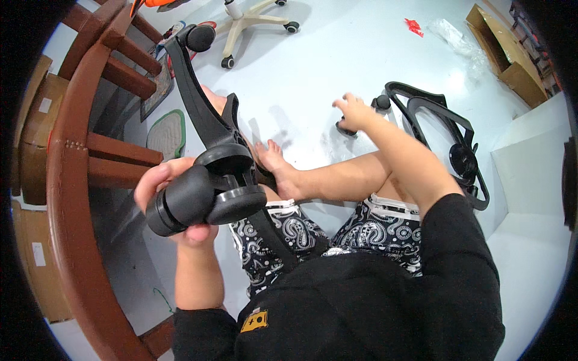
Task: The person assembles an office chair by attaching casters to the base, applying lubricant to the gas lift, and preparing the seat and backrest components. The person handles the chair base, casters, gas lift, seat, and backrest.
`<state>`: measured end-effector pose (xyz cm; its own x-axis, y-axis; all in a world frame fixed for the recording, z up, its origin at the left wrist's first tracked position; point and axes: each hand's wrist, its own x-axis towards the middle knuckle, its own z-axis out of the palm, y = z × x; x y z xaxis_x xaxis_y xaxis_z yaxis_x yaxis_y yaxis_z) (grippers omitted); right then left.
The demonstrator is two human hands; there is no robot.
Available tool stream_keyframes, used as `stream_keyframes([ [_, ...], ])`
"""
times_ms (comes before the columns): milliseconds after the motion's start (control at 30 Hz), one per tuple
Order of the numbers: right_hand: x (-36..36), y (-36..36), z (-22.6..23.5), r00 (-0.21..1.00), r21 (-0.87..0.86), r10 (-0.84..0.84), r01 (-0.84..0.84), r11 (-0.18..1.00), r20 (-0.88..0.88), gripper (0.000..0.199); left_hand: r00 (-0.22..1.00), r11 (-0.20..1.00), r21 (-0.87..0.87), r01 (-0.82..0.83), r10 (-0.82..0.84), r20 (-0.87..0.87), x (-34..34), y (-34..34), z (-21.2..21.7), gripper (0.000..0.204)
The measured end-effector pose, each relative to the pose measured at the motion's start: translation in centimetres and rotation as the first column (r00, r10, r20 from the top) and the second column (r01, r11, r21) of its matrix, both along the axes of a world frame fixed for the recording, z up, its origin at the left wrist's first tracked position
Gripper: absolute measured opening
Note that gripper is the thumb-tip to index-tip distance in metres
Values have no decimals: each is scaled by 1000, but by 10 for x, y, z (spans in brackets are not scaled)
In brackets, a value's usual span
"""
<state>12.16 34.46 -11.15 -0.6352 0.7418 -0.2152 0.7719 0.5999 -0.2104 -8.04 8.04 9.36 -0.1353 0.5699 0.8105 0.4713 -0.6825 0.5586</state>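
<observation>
A black five-star-type chair base (205, 111) rests tilted across my lap, one leg pointing up and away with a caster (200, 38) at its end. My left hand (159, 183) is wrapped round a black caster (180, 198) at the near end of the base, close to the camera. More rounded black wheel parts (238, 204) sit right beside it. My right hand (356, 113) reaches out over the floor, fingers apart and holding nothing that shows. Just below it lies a loose black caster (345, 128), and another caster (381, 103) lies to its right.
Black looped chair parts (463, 159) lie on the floor at right. A brown wooden frame (72, 180) runs along my left, with cardboard boxes (45, 132) behind it. Far off are a beige wheeled chair base (247, 24), an open carton (506, 60), clear plastic wrap (454, 39) and a red wrapper (414, 27).
</observation>
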Motion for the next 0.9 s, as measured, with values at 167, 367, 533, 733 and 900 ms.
stream_keyframes([
  [167, 14, -9, -80, 1000, -56, -22, 22, 998, -10, 67, 941, 961, 77, -265, 241, 238, -43, 32, -11, 79],
  [367, 29, -8, -74, 978, -119, 10, -35, 992, -207, 46, 939, 964, -217, -152, 210, 274, -106, 88, 30, 68],
  [533, 28, -6, -72, 789, -121, -240, 208, 971, -565, 53, 941, 915, -368, -163, 256, 221, -105, 135, 13, 65],
  [733, 6, -33, 8, 281, -818, -778, -328, 473, -562, 57, 957, 932, -339, -126, 205, 206, -105, 134, 0, 70],
  [900, -12, -111, 70, 84, -596, -924, -785, 169, -373, 47, 880, 889, -357, -286, 391, 269, -98, 106, -22, 67],
])
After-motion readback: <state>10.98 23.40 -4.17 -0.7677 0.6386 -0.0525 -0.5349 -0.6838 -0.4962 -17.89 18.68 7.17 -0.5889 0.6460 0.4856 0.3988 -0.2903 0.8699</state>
